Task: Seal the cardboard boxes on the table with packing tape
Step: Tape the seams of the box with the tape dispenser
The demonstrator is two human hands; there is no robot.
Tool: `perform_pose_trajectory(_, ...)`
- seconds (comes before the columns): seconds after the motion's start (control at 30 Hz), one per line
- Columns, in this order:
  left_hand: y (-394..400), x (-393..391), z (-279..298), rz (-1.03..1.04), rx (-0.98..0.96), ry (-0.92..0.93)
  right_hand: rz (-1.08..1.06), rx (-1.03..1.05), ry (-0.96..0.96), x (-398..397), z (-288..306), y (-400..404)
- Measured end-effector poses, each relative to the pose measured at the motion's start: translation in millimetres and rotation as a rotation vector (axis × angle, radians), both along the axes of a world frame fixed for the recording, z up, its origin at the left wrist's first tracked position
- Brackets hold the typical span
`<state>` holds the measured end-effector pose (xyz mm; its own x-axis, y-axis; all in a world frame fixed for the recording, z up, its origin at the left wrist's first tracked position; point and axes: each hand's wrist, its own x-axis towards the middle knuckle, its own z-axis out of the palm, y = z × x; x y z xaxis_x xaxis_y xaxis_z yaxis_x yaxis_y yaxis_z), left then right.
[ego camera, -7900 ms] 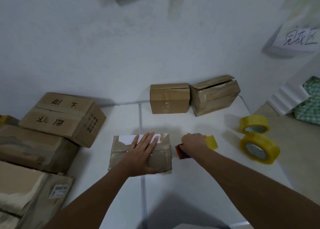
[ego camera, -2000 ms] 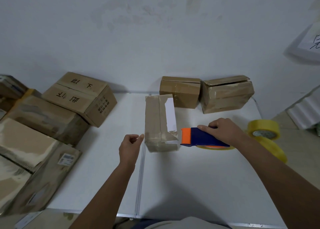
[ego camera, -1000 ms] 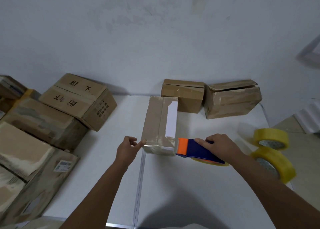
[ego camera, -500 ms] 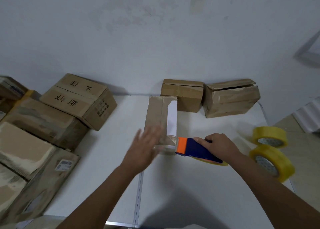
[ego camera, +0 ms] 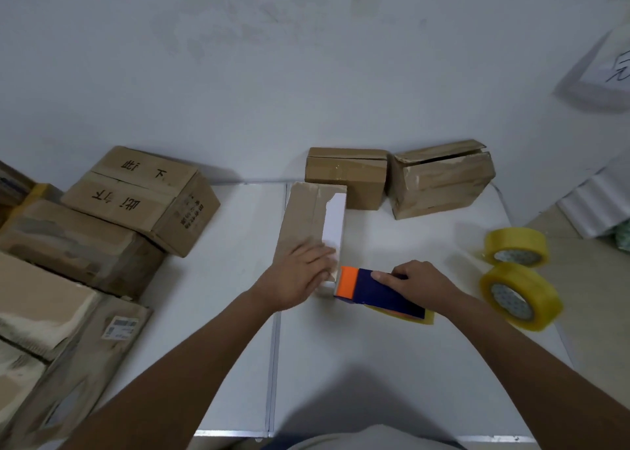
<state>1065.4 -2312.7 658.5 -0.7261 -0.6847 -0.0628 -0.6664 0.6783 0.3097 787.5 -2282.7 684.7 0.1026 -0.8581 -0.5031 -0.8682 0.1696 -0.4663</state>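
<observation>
Your left hand (ego camera: 296, 278) lies flat, fingers straight, pressing on the near end of the box (ego camera: 308, 224) at the centre of the frame. That box runs lengthwise away from you on the white tabletop (ego camera: 375, 364), with a white strip (ego camera: 333, 222) showing along the right side of its top.

Your right hand (ego camera: 421, 284) grips the dispenser (ego camera: 373, 291), fingers curled over its blue body. Its orange front end touches the box's near right corner, and a yellow tape edge shows under the body.

Right of your right hand, two yellow rolls (ego camera: 516, 246) sit near the tabletop's right edge, the nearer one tilted up on its rim, the farther one just behind it. They are close beside your right forearm.

Directly behind the box, against the wall (ego camera: 272, 74), stands a small carton (ego camera: 347, 175); the box's far end nearly touches it. To the right of that is a worn carton (ego camera: 441, 178) whose top flap gapes slightly.

At the left of the frame, a lettered carton (ego camera: 143, 193) rests on a stack (ego camera: 51, 296) of larger cartons that crowds the tabletop's left edge. A paper sign (ego camera: 610, 71) hangs at the upper right of the frame. A seam (ego camera: 274, 364) runs down the tabletop beneath your left forearm.
</observation>
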Motion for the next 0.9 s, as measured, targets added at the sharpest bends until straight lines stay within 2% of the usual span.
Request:
perform_pose_trajectory(0.2,-8,-20,-18,0.043,0.003,-0.214,0.023,0.012,0.023,-12,7,0)
perform_pose_trajectory(0.47,-11,-18,-26,0.006,-0.057,-0.242,0.052,-0.043,0.027,-35,16,3)
perform_pose_trajectory(0.6,-10,-19,-23,0.01,-0.047,-0.231,0.031,-0.006,0.049,-48,14,6)
perform_pose_trajectory(0.77,-11,-19,-23,0.017,-0.062,-0.21,-0.059,0.183,-0.141,-54,22,9)
perform_pose_trajectory(0.9,-10,-19,-27,0.019,-0.092,-0.226,0.001,0.083,-0.094,-44,25,15)
